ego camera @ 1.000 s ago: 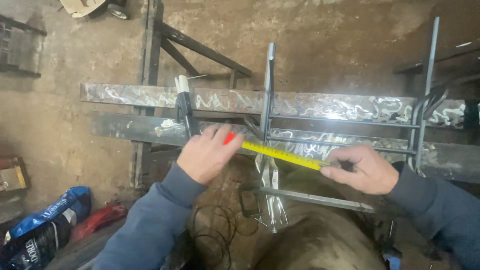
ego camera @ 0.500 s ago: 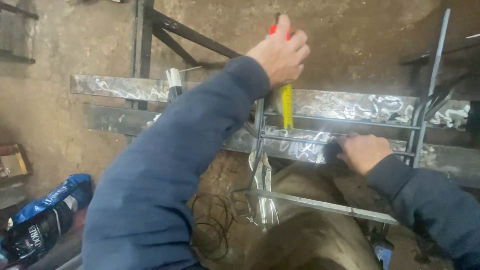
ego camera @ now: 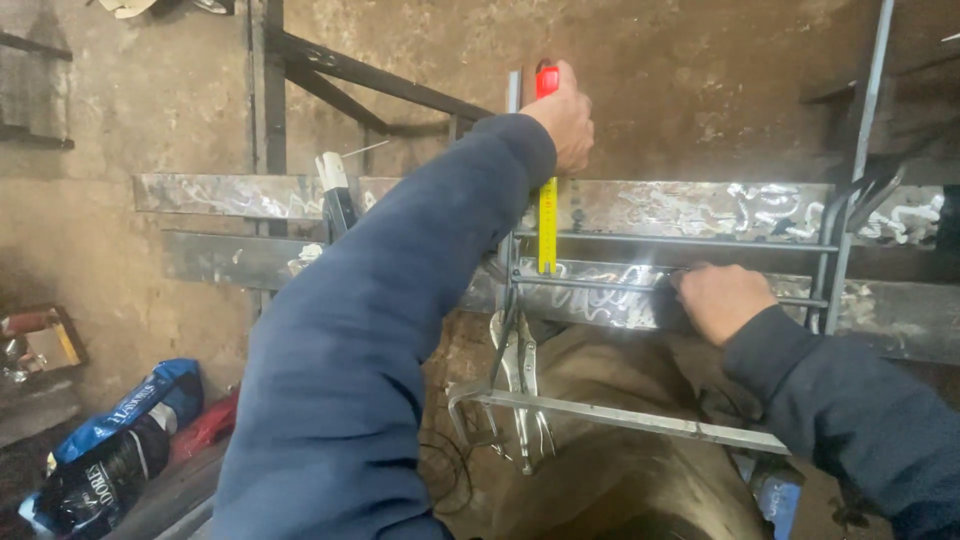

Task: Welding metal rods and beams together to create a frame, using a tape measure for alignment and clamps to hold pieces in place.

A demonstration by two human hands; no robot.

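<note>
Fingers of the left hand (ego camera: 566, 118) are clenched around the red case of a yellow tape measure (ego camera: 546, 215) at upper centre of the frame, its blade hanging straight down alongside a thin upright steel rod (ego camera: 511, 200) and ending at a thin horizontal steel bar (ego camera: 600, 283). The right hand (ego camera: 722, 300), right of centre, is closed over that same bar, fingers curled on it beside a second upright at the frame's right. Behind both run two flat scratched steel strips (ego camera: 240, 195), crossing the frame left to right. Below the bar hang silver locking pliers (ego camera: 520, 385), clamped at the upright, touching an angled steel flat bar (ego camera: 620, 415). Bare concrete floor lies open above the strips. A blue and black bag (ego camera: 110, 440) sits at lower left.
</note>
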